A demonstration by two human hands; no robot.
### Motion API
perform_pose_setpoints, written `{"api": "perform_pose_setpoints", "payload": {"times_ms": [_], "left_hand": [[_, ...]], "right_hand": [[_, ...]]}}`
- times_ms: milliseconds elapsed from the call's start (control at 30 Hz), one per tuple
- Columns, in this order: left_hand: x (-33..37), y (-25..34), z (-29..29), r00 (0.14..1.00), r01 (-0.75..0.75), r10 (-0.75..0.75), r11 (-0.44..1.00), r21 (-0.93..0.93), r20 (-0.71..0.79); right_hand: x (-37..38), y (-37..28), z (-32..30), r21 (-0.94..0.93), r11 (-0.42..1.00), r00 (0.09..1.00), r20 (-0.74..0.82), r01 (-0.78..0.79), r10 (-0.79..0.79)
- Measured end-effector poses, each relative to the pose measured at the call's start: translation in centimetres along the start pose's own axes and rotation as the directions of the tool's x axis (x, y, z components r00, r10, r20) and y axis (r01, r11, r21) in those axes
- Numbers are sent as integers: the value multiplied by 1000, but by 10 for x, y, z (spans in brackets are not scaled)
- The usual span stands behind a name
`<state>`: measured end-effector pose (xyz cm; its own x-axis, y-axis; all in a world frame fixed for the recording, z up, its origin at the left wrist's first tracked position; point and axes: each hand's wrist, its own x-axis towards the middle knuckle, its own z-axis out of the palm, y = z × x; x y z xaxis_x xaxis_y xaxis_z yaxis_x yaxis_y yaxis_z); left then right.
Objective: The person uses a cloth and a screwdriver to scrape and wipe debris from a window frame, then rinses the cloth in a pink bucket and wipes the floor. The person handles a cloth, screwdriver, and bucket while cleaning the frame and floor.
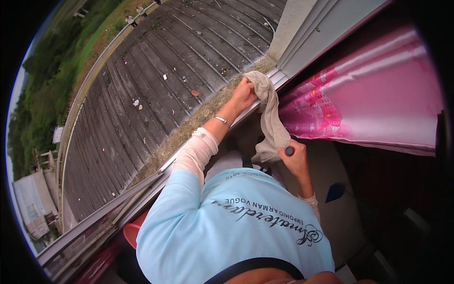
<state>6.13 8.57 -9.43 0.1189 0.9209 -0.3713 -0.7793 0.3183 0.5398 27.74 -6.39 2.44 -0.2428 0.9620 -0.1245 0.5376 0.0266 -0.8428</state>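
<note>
A beige-grey cloth [269, 109] stretches between my two hands over the window sill. My left hand [244, 95] is closed on its upper end, beside the window frame and above the outer ledge. Lower and to the right, my right hand [299, 163] is closed around a handle with a dark round end [289, 151]; the rest of that object is hidden. The cloth's lower part lies against the fingers of my right hand and hangs down beside them. Whether those fingers also pinch the cloth I cannot tell.
Beyond the window track [163, 169] lies a dark ribbed roof [146, 90] scattered with litter. A pink curtain [378, 90] hangs on the right, near a white frame [326, 33]. A red basin-like rim [133, 233] shows at lower left, and a blue object [335, 192] lies at right.
</note>
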Motion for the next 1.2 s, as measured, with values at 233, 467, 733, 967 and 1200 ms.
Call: {"api": "perform_pose_setpoints", "payload": {"times_ms": [233, 467, 733, 967, 1200], "left_hand": [[26, 12, 15, 992, -120, 128, 954, 275, -11], [52, 27, 15, 902, -305, 407, 371, 877, 142], [38, 13, 11, 910, -255, 178, -471, 845, 374], [56, 10, 30, 972, -180, 55, -454, 873, 229], [77, 4, 44, 965, -204, 77, -378, 903, 250]], "right_hand": [[1, -26, -7, 67, 994, 977, -200, 92, -77], [44, -20, -26, 149, 989, 999, -23, 25, -22], [79, -19, -29, 148, 989, 996, 84, 10, -22], [90, -14, -23, 156, 987, 997, 58, 50, -60], [90, -24, -13, 194, 980, 999, -2, 48, -48]]}}
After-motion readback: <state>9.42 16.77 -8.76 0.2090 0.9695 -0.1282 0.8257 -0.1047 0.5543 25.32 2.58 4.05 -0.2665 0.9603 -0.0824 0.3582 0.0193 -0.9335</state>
